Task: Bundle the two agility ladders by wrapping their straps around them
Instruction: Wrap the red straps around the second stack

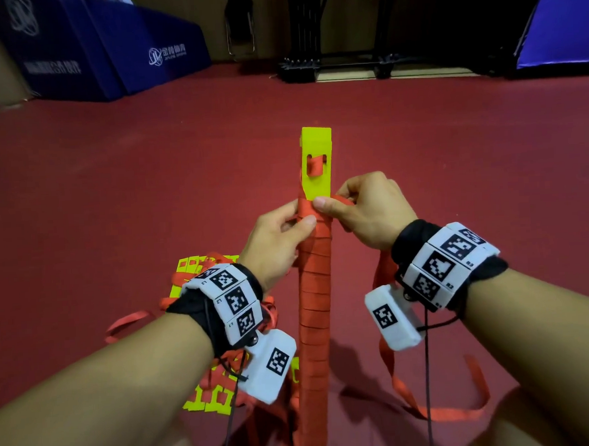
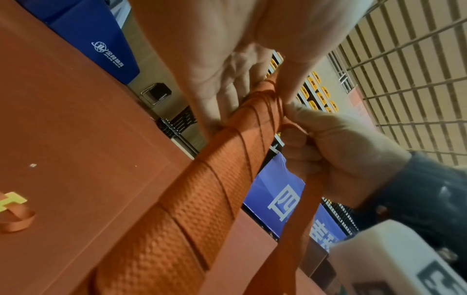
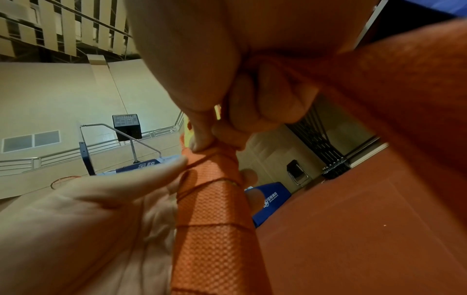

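- At frame centre, head view: stacked yellow-green ladder rungs [image 1: 318, 184] stand upright, spiral-wound with red woven strap [image 1: 315, 290] nearly to the top.
- Left hand [image 1: 273, 244] grips the wound bundle, thumb pressing the top turn.
- Right hand [image 1: 367, 212] pinches the strap at the rung edge.
- Second ladder [image 1: 206, 391] lies loose on the floor at 7 o'clock.
- Risk: relaxed thumb pressure would likely loosen the flat, slick webbing turns; slack tail [image 1: 432, 410] at 5 o'clock may snag.

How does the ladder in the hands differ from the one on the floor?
The held ladder is stacked upright and tightly wound in red strap; the floor ladder lies loose, its straps sprawled. Left hand grips the held ladder; nothing touches the floor ladder. Both have yellow rungs and red straps.
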`<state>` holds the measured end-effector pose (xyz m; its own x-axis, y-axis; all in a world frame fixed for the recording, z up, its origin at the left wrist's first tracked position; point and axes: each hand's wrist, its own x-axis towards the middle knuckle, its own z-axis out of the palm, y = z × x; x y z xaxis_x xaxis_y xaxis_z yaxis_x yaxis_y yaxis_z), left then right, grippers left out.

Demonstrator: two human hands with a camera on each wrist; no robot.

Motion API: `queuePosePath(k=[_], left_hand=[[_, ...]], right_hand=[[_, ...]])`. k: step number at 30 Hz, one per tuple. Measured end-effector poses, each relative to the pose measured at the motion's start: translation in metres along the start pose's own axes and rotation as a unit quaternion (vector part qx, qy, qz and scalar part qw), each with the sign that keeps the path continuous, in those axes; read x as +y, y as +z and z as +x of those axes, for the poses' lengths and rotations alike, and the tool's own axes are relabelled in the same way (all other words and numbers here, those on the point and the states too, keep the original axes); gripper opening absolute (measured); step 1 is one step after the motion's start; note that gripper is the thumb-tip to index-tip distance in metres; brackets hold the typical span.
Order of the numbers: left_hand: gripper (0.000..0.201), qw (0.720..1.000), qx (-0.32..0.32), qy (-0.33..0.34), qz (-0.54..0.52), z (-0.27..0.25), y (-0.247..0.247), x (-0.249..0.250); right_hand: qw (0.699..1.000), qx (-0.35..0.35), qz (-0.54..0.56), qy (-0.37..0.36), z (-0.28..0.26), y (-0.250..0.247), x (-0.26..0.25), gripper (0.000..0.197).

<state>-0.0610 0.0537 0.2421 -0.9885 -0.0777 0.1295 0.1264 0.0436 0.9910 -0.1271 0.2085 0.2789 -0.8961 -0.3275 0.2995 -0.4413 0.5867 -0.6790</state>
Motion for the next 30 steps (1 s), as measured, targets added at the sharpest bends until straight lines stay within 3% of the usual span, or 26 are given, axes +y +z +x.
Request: queuePosePath(k=[11,16,20,24,28,30], left_hand=[[0.032,0.999,0.034,0.024,-0.002,-0.005,0.004,0.003],[0.032,0.999,0.034,0.032,-0.013,-0.007,0.004,0.007],[0.029,0.999,0.0,0.039,0.028,-0.008,0.006,0.009],[0.023,0.998,-0.006,0.047,0.039,-0.005,0.001,0.011],[0.023,1.0,-0.012,0.026,0.01,-0.005,0.002,0.011],[0.019,0.999,-0.009,0.042,0.006,-0.004,0.003,0.012]], right_hand=[[0.999,0.001,0.037,0.027,-0.003,-0.002,-0.001,0.035],[0.998,-0.019,0.046,0.023,-0.012,-0.001,-0.013,0.062],[1.0,-0.026,0.0,-0.009,-0.015,0.0,-0.019,0.052],[0.996,-0.051,0.058,-0.05,-0.009,0.003,-0.013,0.058],[0.991,-0.07,0.098,-0.058,-0.008,0.001,-0.007,0.04],[0.99,-0.067,0.112,-0.052,-0.007,0.001,-0.005,0.049]])
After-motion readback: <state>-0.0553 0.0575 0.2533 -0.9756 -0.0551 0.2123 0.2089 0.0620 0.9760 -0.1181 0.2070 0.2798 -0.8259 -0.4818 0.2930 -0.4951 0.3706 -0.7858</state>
